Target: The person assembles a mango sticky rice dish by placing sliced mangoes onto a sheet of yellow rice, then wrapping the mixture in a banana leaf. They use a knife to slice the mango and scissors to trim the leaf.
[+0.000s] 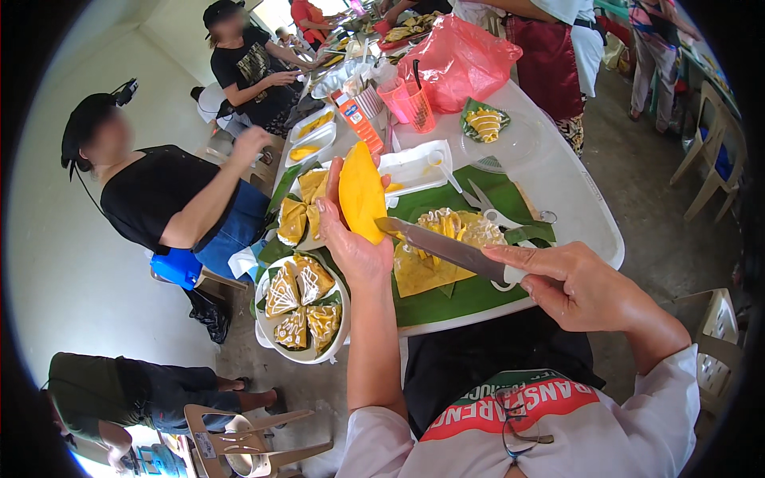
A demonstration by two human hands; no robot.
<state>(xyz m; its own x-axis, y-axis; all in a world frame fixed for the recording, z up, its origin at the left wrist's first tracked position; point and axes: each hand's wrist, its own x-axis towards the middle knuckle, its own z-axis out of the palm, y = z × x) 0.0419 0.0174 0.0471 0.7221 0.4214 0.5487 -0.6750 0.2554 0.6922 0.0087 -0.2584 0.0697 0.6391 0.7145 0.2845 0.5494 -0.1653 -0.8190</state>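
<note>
My left hand (356,244) is raised over the table, fingers wrapped round a peeled yellow mango piece (362,190). In my right hand (580,285) is a knife (448,250) with a pale handle, its blade pointing left. The blade's tip meets the lower right edge of the mango. Below the blade, a yellow crepe (422,275) lies spread on a green banana leaf (496,185), topped with mango strips and white cream (466,229). White-handled scissors (492,211) rest on the leaf behind it.
A white round dish (343,328) at left holds several drizzled folded crepes. Behind stand a foam tray (412,185) with a spoon, an orange-labelled carton (355,119), pink baskets (414,107) and a red plastic bag (470,60). Another person (179,191) is at the table's left side.
</note>
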